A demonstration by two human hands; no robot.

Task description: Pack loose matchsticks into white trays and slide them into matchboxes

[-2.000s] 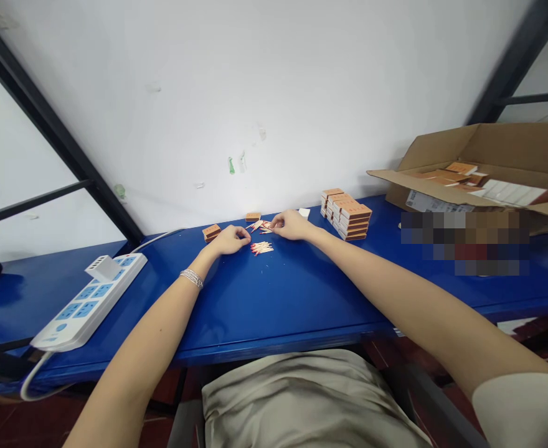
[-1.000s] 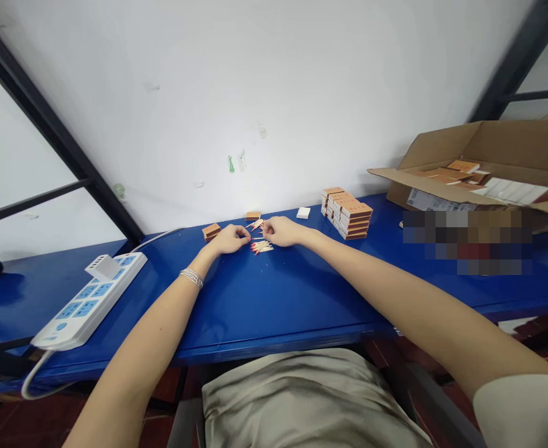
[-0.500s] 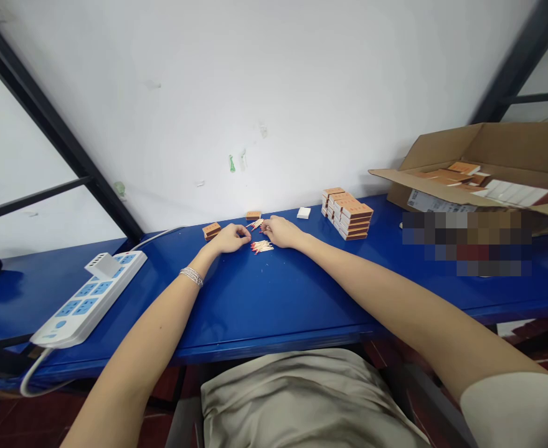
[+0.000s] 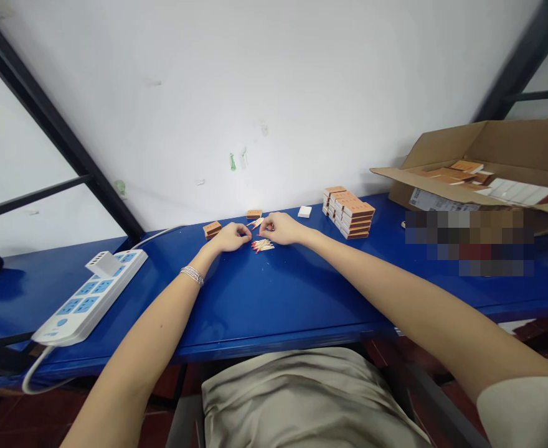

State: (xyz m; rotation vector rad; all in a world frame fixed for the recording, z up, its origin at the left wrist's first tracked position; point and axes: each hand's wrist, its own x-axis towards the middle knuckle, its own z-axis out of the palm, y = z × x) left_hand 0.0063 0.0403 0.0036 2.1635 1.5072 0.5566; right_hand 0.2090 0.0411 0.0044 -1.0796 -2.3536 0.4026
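Observation:
My left hand point(image 4: 235, 237) rests on the blue table with thumb and fingertips pinched together; what lies between them, if anything, is too small to make out. Facing it, my right hand point(image 4: 279, 228) is closed, and a small red match tip shows at its fingertips. A pile of red-headed matches point(image 4: 263, 246) lies between and just below the hands. Beyond them is a second loose bunch of matches point(image 4: 256, 222), partly hidden by my right hand. An orange matchbox point(image 4: 254, 214) stands behind that bunch. Other orange matchboxes point(image 4: 212, 229) sit beside my left hand.
A white tray-like piece point(image 4: 304, 212) lies by the wall. Right of it rises a stack of matchboxes point(image 4: 349, 213). An open cardboard box point(image 4: 409, 177) holding more matchboxes stands at the far right. On the left lies a white power strip point(image 4: 91, 302) with its cable.
My right hand has shifted slightly left and up, its fingertips now nearer the left hand. My left hand stays in place. The camera view has moved slightly.

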